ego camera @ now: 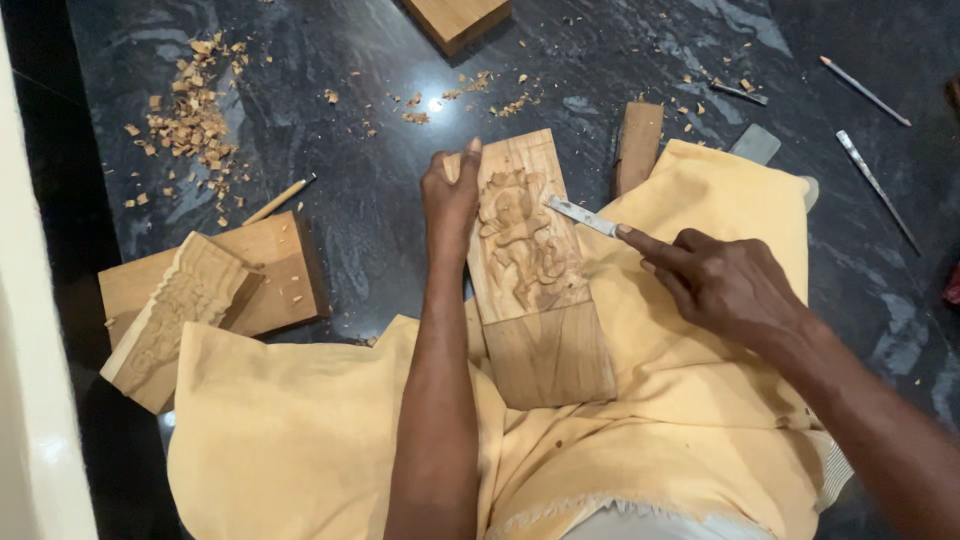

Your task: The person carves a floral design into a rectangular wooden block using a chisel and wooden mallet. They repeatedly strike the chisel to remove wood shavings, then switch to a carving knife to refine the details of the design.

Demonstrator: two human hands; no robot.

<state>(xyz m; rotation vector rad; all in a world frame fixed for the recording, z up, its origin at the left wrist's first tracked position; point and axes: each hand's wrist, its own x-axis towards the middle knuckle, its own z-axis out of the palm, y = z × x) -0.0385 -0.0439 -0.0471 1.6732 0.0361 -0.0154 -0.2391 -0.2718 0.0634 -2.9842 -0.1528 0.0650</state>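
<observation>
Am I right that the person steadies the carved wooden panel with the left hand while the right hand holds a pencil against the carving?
Not quite. In the head view the left hand does steady the carved wooden panel, but the right hand holds a flat metal chisel against the carving, not a pencil.

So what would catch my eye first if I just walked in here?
Probably the carved wooden panel at centre, lying on yellow cloth over the person's lap. The left hand steadies its edge while the right hand presses a metal chisel to the relief. Wood chips litter the dark floor at upper left.
</observation>
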